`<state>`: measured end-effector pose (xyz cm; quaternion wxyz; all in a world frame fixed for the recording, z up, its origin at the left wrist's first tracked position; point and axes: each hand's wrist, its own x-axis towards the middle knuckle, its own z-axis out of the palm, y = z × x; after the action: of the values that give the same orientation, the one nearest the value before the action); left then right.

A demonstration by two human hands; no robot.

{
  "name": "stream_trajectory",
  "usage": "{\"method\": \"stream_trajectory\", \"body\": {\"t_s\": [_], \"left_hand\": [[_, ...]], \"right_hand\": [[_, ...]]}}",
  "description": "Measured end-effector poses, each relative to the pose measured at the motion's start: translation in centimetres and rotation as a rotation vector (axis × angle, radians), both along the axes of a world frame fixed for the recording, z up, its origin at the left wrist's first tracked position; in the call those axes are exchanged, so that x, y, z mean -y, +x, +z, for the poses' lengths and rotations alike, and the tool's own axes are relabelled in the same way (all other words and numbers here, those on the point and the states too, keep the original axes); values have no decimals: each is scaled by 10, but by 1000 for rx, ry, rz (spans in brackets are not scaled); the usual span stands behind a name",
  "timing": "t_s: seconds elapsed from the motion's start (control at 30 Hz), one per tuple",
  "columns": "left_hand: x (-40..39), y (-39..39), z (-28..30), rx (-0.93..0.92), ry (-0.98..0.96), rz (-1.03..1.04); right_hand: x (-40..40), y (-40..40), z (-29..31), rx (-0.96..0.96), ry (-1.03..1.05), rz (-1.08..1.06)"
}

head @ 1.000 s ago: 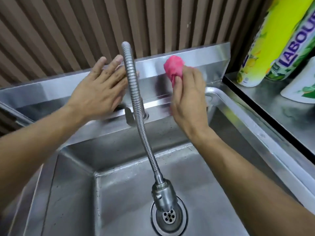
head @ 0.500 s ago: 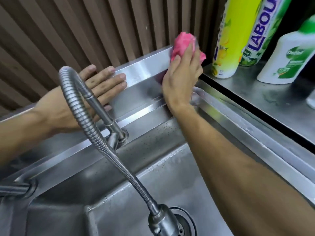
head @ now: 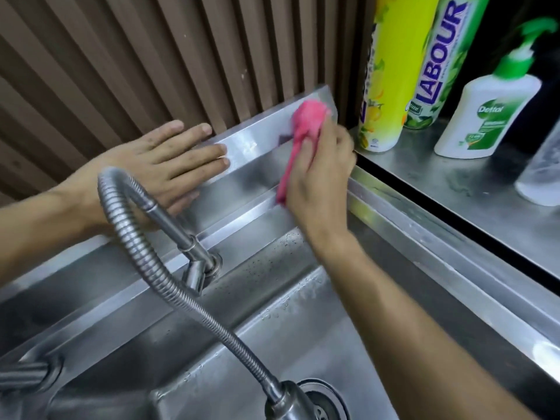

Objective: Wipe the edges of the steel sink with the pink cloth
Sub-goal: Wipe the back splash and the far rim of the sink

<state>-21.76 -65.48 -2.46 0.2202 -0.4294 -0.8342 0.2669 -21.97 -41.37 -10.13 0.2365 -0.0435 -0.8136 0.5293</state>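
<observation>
Viewed from above: right hand [head: 318, 177] clenched around a bunched pink cloth [head: 304, 128], pressed against the upright back edge of the steel sink [head: 257, 140] near its right corner. Left hand [head: 157, 165] flat and released, fingers spread on the same back edge, just left of the cloth. Flexible tap hose [head: 169, 286] arching in front. Bottles on the surface at right. Cloth likely soft, light, easily squashed; best gripped as a wad under the fingers.
</observation>
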Motion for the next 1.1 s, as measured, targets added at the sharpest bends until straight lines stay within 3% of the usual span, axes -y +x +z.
{"method": "stream_trajectory", "body": {"t_s": [0.1,0.17,0.23,0.47,0.63,0.7,0.87,0.93,1.03,1.1], "left_hand": [[-13,-19,1,99,-99,43],[-26,-28,1,129,-135,39],[-27,-30,-1,134,-129,23],[-24,-27,-4,93,-115,-10],[-23,-26,-4,104,-124,-13],[-23,-27,-5,93,-122,-15],[-22,-26,-7,66,-115,-14],[-22,-26,-7,65,-118,-5],[-23,-25,-7,78,-113,-5],[-24,-25,-7,80,-106,-7]], "right_hand": [[40,59,-32,-29,287,235],[71,76,-59,-29,589,274],[78,72,-69,4,755,247],[57,39,-64,118,767,61],[17,-13,-39,410,836,54],[11,-26,-36,429,855,10],[5,-35,-34,400,708,-59],[-3,-44,-30,357,450,-109],[-17,-54,-17,245,-121,-237],[-1,-41,-13,77,-231,-196]]}}
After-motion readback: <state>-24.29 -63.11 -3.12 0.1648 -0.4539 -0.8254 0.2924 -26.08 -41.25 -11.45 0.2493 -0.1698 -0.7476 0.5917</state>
